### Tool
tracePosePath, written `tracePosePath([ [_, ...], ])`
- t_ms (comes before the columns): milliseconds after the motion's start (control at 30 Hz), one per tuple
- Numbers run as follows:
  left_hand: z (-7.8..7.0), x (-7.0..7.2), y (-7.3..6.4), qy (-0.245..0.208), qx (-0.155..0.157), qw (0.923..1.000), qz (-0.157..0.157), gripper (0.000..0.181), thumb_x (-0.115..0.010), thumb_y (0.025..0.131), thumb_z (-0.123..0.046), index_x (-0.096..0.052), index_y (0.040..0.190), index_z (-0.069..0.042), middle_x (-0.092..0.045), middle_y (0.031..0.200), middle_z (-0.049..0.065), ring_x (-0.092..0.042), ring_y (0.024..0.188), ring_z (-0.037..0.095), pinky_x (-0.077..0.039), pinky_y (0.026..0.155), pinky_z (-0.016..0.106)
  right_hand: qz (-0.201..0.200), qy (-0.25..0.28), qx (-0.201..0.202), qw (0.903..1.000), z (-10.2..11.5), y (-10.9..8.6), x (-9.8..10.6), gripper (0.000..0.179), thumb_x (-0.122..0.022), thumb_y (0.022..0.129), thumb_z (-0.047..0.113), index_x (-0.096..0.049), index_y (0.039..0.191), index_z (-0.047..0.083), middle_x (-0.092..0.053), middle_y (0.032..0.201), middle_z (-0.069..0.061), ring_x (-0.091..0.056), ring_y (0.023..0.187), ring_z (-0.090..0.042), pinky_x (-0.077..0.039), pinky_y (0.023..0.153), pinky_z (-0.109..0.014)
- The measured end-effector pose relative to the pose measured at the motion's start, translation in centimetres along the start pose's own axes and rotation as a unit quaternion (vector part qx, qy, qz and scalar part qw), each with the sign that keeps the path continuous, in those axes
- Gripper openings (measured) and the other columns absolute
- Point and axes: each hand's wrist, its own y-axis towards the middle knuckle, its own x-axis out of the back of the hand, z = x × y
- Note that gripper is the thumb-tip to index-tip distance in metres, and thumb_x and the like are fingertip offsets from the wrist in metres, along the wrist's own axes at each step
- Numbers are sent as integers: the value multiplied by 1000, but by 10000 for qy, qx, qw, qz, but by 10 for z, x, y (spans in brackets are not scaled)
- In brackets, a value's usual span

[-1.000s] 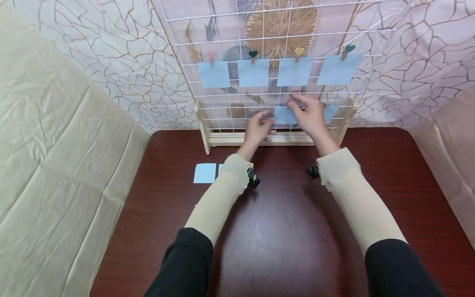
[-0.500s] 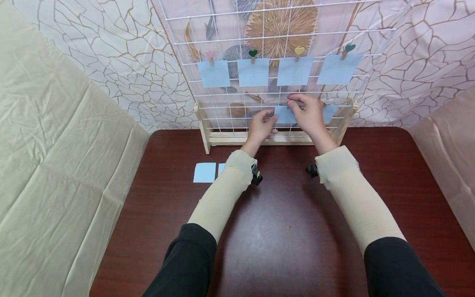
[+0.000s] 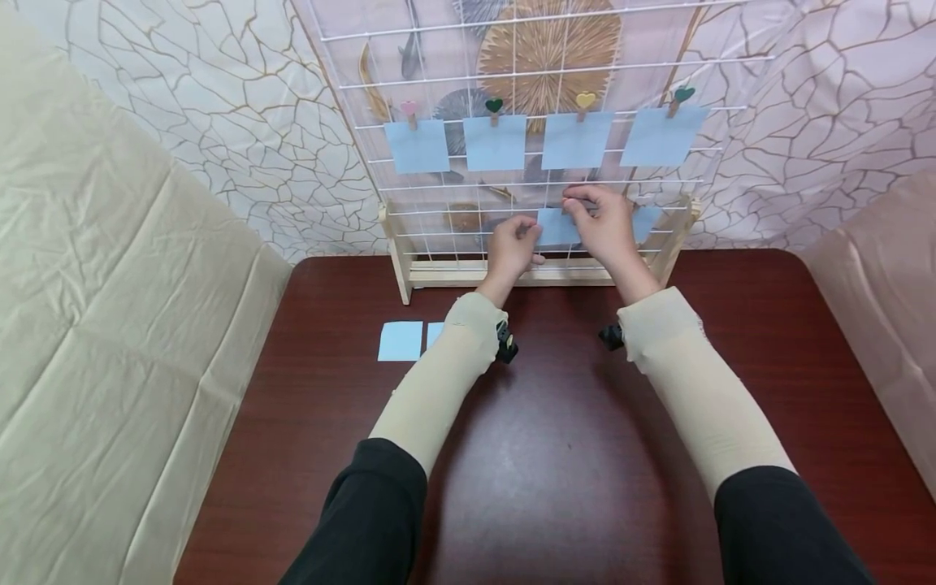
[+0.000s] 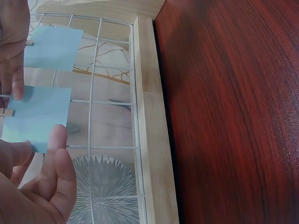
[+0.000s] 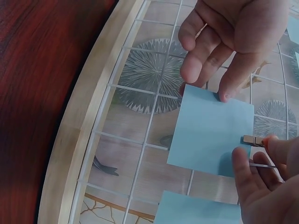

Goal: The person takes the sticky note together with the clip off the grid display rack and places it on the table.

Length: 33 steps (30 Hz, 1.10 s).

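Observation:
A square blue paper note (image 5: pixel 210 128) lies against the lower part of a white wire grid (image 4: pixel 93 88). My left hand (image 3: pixel 511 248) pinches its left edge between thumb and fingers. At the note's top edge sits a small wooden clothespin (image 5: pixel 252 140), with a bit of orange-red at its end. My right hand (image 3: pixel 605 223) pinches that clothespin, one finger resting along the note. Beside it, a second blue note (image 4: pixel 53 48) hangs on the grid, partly behind the right hand in the head view.
Higher up, several blue notes (image 3: pixel 578 140) hang from heart-topped clothespins (image 3: pixel 586 101). The grid stands in a wooden base (image 3: pixel 439 276) at the back of the dark red table (image 3: pixel 556 455). Left of my left arm lie a loose blue note (image 3: pixel 400 341) and a partly covered one (image 3: pixel 435 331).
My left hand has moved slightly right and its fingertips have come together at the note's left edge. The right hand has shifted only slightly and stays at the top edge.

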Motion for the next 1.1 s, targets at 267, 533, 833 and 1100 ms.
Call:
tracePosePath([
  [267,1,1,-1,-10,-104,9999,-27,25,-62,109,-20,-70,126,-3,-74,99,27,-78,71,29,-62,62,48,-171,-10,-83,9998,0,1,-2,21,-68,105,10,-78,118,-2,-74,118,-20,-67,117,-29,-46,84,-16],
  [533,3,4,-2,82,-119,9999,-81,24,-62,109,-20,-71,124,-5,-77,98,23,-78,68,25,-59,54,36,-385,115,-223,9989,2,1,-3,21,-69,104,12,-78,118,-1,-76,115,-20,-70,104,-18,-51,81,-14],
  [833,8,4,-7,31,-245,9995,-181,22,-64,107,-17,-72,122,-2,-77,100,20,-78,69,27,-54,48,25,-387,675,-464,9959,3,-3,0,22,-69,104,9,-77,118,-4,-73,118,-21,-67,84,0,-59,75,-19],
  [1100,13,5,-12,-117,-368,9992,-106,23,-63,108,-16,-72,123,-1,-74,98,27,-78,73,35,-49,48,21,-403,760,-418,9954,-3,-10,3,24,-67,104,10,-75,122,-5,-71,119,-19,-69,89,-4,-60,78,-23],
])
